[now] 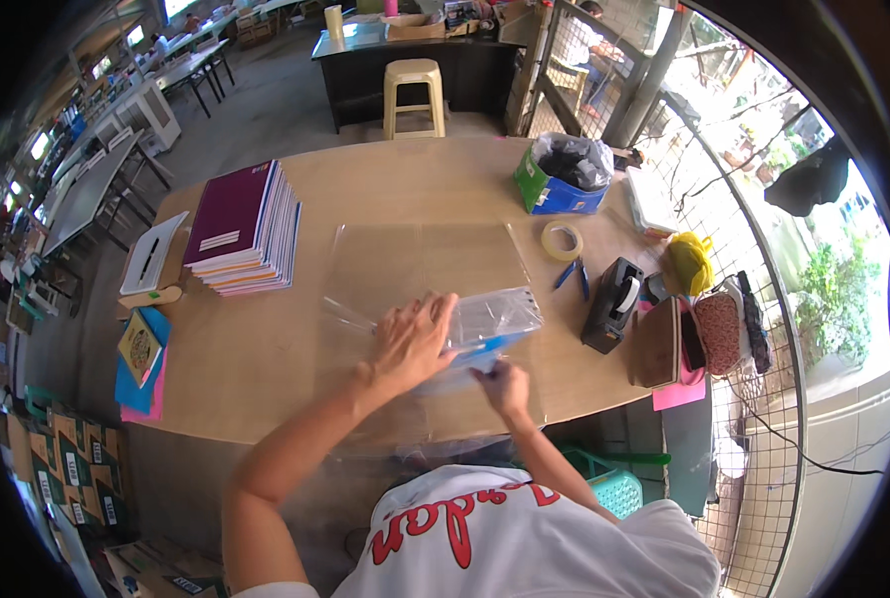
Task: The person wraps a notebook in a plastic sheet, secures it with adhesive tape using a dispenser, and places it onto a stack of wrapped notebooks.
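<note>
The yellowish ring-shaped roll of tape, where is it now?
In the head view, the roll of tape lies right of centre on the light-brown wooden table, between the green-and-blue box and the blue-handled tool.

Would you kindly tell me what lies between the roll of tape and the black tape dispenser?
In the head view, a small blue-handled tool, seemingly pliers, lies on the table between the tape roll and the dispenser.

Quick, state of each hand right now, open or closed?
Left hand: open, resting on the plastic-wrapped bundle.
Right hand: fingers curled beside the bundle; grip blurred, can't tell.
</note>
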A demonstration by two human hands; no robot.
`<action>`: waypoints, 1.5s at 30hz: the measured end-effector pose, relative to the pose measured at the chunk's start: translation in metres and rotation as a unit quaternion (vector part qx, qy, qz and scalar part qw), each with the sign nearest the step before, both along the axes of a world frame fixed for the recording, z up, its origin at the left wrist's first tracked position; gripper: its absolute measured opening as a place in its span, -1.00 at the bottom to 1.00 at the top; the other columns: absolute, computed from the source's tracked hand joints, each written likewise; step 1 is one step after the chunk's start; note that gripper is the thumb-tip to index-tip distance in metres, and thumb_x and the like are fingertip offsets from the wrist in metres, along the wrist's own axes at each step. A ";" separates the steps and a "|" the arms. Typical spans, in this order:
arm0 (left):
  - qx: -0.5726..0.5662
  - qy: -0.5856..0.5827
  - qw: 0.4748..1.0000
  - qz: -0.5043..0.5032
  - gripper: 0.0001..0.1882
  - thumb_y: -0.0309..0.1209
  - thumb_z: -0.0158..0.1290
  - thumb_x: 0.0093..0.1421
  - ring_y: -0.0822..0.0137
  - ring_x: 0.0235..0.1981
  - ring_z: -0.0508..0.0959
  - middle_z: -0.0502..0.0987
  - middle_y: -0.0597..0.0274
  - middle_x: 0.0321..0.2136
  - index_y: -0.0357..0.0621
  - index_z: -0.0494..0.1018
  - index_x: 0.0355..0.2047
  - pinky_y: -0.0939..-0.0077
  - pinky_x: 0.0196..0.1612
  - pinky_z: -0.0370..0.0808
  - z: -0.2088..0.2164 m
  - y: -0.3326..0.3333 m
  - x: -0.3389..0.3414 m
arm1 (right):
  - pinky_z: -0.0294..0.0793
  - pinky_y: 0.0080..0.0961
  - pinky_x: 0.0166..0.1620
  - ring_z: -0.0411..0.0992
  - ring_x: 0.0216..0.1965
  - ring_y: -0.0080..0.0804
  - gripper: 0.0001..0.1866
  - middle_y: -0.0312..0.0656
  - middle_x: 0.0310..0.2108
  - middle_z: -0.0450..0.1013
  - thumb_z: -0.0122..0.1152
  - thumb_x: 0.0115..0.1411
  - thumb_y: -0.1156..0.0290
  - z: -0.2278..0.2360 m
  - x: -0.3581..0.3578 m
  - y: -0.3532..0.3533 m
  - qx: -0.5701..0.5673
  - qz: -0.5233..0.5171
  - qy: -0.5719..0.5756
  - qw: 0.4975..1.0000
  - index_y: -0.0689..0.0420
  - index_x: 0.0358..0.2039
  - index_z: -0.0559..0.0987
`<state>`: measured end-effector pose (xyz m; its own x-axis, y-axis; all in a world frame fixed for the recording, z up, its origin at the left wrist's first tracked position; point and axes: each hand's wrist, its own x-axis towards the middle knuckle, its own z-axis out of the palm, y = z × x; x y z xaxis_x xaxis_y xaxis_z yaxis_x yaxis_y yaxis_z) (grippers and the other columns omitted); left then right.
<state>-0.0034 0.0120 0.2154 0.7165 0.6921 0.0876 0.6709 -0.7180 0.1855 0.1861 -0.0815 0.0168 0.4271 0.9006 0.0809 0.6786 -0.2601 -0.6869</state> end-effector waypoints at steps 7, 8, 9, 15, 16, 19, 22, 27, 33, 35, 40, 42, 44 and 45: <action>-0.593 -0.566 0.514 0.252 -0.32 0.19 0.01 0.23 0.31 -0.13 0.54 0.53 0.16 -0.16 -0.19 0.40 0.04 0.27 -0.03 0.48 -0.108 -0.059 -0.077 | 0.48 -0.07 0.04 0.48 -0.02 -0.01 -0.04 0.15 0.11 0.38 0.03 0.16 -0.36 0.113 0.085 -0.007 -0.193 0.084 0.740 0.639 0.24 0.26 0.27; -0.655 -0.571 0.424 0.255 -0.31 0.24 -0.05 0.28 0.35 -0.17 0.55 0.55 0.19 -0.20 -0.20 0.45 -0.01 0.30 -0.04 0.49 -0.120 -0.058 -0.070 | 0.49 -0.13 0.05 0.48 0.03 -0.02 -0.01 0.13 0.12 0.39 0.00 0.16 -0.38 0.135 0.062 0.005 -0.204 0.127 0.727 0.643 0.25 0.28 0.26; -0.677 -0.524 0.441 0.270 -0.33 0.24 -0.05 0.27 0.37 -0.23 0.56 0.56 0.21 -0.28 -0.18 0.47 -0.05 0.35 -0.10 0.51 -0.098 -0.056 -0.057 | 0.52 -0.29 0.04 0.51 -0.02 -0.18 -0.17 0.03 0.02 0.48 0.07 0.21 -0.22 0.083 0.102 0.014 -0.283 0.152 0.703 0.634 0.25 0.22 0.34; -0.639 -0.582 0.420 0.276 -0.17 0.08 0.22 0.15 0.19 0.10 0.45 0.45 0.07 0.08 -0.17 0.22 0.25 0.21 0.12 0.44 -0.080 -0.100 -0.126 | 0.50 -0.28 0.11 0.44 0.05 -0.23 -0.07 -0.07 0.09 0.38 0.25 -0.06 0.70 0.157 -0.027 -0.002 -0.190 0.212 0.607 0.742 0.12 0.36 0.13; -0.611 -0.593 0.435 0.293 -0.11 0.07 0.24 0.14 0.16 0.15 0.43 0.43 0.06 0.11 -0.20 0.16 0.28 0.20 0.17 0.41 -0.085 -0.108 -0.147 | 0.40 -0.29 0.20 0.32 0.19 -0.18 -0.01 -0.03 0.23 0.25 0.26 -0.02 0.69 0.159 -0.052 -0.002 -0.169 0.253 0.604 0.737 0.09 0.41 0.02; -0.426 -0.505 0.617 0.428 -0.05 0.03 0.29 0.10 0.12 0.15 0.44 0.43 -0.09 0.09 -0.41 0.13 0.24 0.17 0.19 0.40 -0.055 -0.107 -0.222 | 0.19 -0.31 0.32 0.13 0.33 -0.21 0.11 -0.04 0.38 0.01 0.26 0.06 0.64 0.147 -0.137 0.011 -0.170 0.336 0.533 0.758 0.02 0.46 -0.25; -0.352 -0.439 0.612 0.555 0.10 0.06 0.32 -0.01 -0.04 0.26 0.31 0.28 -0.38 0.20 -0.62 0.10 0.23 0.22 0.31 0.22 -0.085 -0.079 -0.321 | 0.15 -0.32 0.34 0.05 0.38 -0.23 0.21 -0.05 0.44 -0.19 0.25 0.07 0.66 0.094 -0.240 0.056 -0.216 0.391 0.501 0.741 -0.01 0.44 -0.46; -0.156 -0.220 0.744 0.611 0.17 0.23 0.25 -0.05 -0.19 0.28 0.27 0.23 -0.39 0.24 -0.53 0.11 0.26 0.14 0.30 0.25 -0.133 0.006 -0.490 | 0.35 -0.11 0.19 0.18 0.30 -0.15 0.35 -0.03 0.38 0.02 0.34 0.07 0.44 0.026 -0.423 0.125 -0.257 0.437 0.447 0.737 -0.16 0.36 -0.68; -0.122 -0.099 0.803 0.575 0.17 0.21 0.28 -0.10 -0.07 0.32 0.24 0.21 -0.19 0.30 -0.25 0.07 0.36 0.16 0.35 0.20 -0.169 0.028 -0.642 | 0.45 -0.16 0.09 0.38 0.15 -0.20 0.15 0.04 0.27 0.23 0.36 0.14 0.35 0.056 -0.515 0.157 -0.356 0.589 0.375 0.621 -0.06 0.44 -0.34; -0.177 0.004 0.790 0.587 0.08 0.17 0.26 -0.05 0.00 0.30 0.28 0.26 -0.17 0.28 -0.23 0.14 0.33 0.18 0.32 0.23 -0.172 0.070 -0.629 | 0.49 -0.35 0.03 0.47 0.05 -0.27 -0.21 0.00 0.18 0.37 0.35 0.20 0.30 0.039 -0.482 0.184 -0.282 0.641 0.349 0.622 0.07 0.38 0.19; -0.023 -0.306 0.815 0.492 -0.27 0.14 0.12 0.15 -0.06 0.10 0.48 0.51 -0.21 0.00 -0.31 0.47 0.05 0.21 0.13 0.41 -0.114 0.174 -0.567 | 0.45 -0.22 0.08 0.36 0.15 -0.25 -0.49 -0.10 0.15 0.34 0.26 0.26 0.25 0.092 -0.379 0.281 0.095 0.278 0.353 0.888 0.18 0.15 0.41; -0.074 -0.414 0.779 0.465 -0.30 0.15 0.06 0.20 -0.10 -0.01 0.56 0.58 -0.23 -0.14 -0.35 0.54 -0.08 0.17 0.04 0.47 -0.105 0.232 -0.542 | 0.41 0.02 0.09 0.21 0.24 -0.11 -0.33 -0.05 0.24 0.20 0.29 0.21 0.07 0.123 -0.379 0.331 0.048 0.151 0.313 0.936 0.18 0.20 0.35; -0.118 -0.416 0.777 0.458 -0.30 0.16 0.04 0.21 -0.12 -0.04 0.58 0.60 -0.25 -0.18 -0.36 0.55 -0.11 0.14 0.02 0.48 -0.096 0.284 -0.512 | 0.40 0.11 0.08 0.08 0.32 -0.02 -0.22 0.01 0.33 0.08 0.31 0.17 -0.03 0.127 -0.379 0.373 -0.023 0.101 0.350 0.931 0.17 0.26 0.30; -0.180 -0.310 0.801 0.479 -0.31 0.18 0.05 0.21 -0.01 -0.14 0.61 0.61 -0.22 -0.25 -0.36 0.57 -0.21 0.22 -0.07 0.49 -0.089 0.302 -0.496 | 0.32 0.30 0.07 0.10 0.30 0.09 -0.16 0.02 0.31 0.12 0.32 0.14 -0.08 0.130 -0.383 0.385 -0.108 0.075 0.361 0.923 0.16 0.27 0.28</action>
<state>-0.4998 0.3139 0.1264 -0.2628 0.9588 -0.1079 0.5801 0.2464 0.7764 -0.1969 0.3038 0.1470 0.1683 0.9158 -0.3646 0.1038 -0.3843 -0.9174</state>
